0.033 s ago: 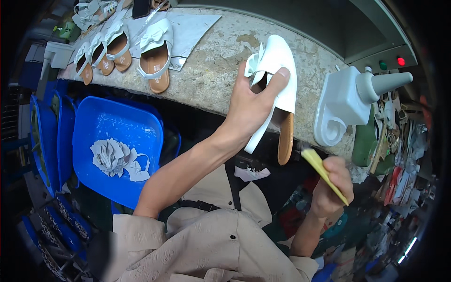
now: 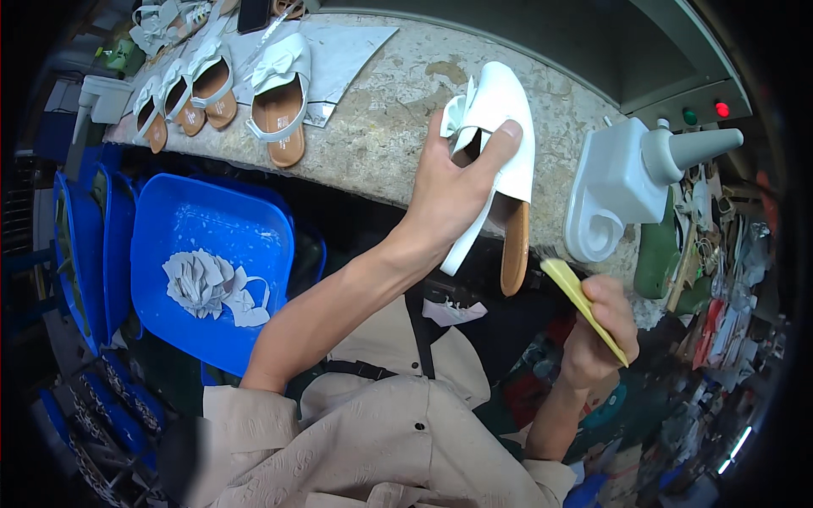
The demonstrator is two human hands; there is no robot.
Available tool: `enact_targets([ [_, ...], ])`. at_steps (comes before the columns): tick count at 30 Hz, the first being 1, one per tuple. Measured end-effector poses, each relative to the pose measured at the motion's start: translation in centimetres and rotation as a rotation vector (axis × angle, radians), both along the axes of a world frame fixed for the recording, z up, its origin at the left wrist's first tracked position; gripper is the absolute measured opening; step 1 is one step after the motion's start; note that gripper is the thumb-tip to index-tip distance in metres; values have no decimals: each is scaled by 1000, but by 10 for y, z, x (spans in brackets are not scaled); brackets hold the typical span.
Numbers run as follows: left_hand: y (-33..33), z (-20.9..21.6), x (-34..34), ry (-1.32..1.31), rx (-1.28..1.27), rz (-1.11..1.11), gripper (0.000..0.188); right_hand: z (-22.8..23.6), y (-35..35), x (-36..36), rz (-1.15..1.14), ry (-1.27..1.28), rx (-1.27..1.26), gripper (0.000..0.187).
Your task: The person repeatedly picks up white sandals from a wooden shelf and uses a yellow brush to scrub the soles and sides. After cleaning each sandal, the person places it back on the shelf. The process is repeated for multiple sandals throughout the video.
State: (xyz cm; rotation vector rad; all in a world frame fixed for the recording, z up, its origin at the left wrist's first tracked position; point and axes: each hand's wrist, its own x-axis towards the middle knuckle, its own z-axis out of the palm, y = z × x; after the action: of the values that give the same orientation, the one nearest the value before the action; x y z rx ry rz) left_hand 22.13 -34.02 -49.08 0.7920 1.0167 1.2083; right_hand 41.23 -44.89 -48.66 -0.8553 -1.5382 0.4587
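My left hand (image 2: pixel 453 182) grips a white sandal (image 2: pixel 511 110) by its upper, thumb on the outer side and fingers toward the bow. The sandal is tilted on its side over the bench's front edge. Its white strap hangs down, and the tan sole's heel end points toward me. To the right, my right hand (image 2: pixel 597 330) is closed around a flat yellow-handled brush (image 2: pixel 578 296). The brush's dark bristles point up and left, near the sandal's heel but apart from it.
White bow sandals (image 2: pixel 278 97) stand along the left of the stone-like bench (image 2: pixel 373 110). A white dispenser bottle (image 2: pixel 622 182) with a grey nozzle is at its right. Below left, a blue tub (image 2: pixel 212 203) holds white cut pieces (image 2: pixel 203 284). A grey cabinet (image 2: pixel 559 34) borders the back.
The brush in my right hand has shifted slightly up and left. My left hand and the sandal are practically still.
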Motion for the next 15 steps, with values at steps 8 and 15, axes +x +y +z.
enact_targets([
  [8, 4, -6, -4, 4, -71, -11, 64, 12, -2, 2, 118, -212, 59, 14],
  [15, 6, -8, -3, -28, -110, -8, 65, 11, 0, 16, 112, -95, 78, 12],
])
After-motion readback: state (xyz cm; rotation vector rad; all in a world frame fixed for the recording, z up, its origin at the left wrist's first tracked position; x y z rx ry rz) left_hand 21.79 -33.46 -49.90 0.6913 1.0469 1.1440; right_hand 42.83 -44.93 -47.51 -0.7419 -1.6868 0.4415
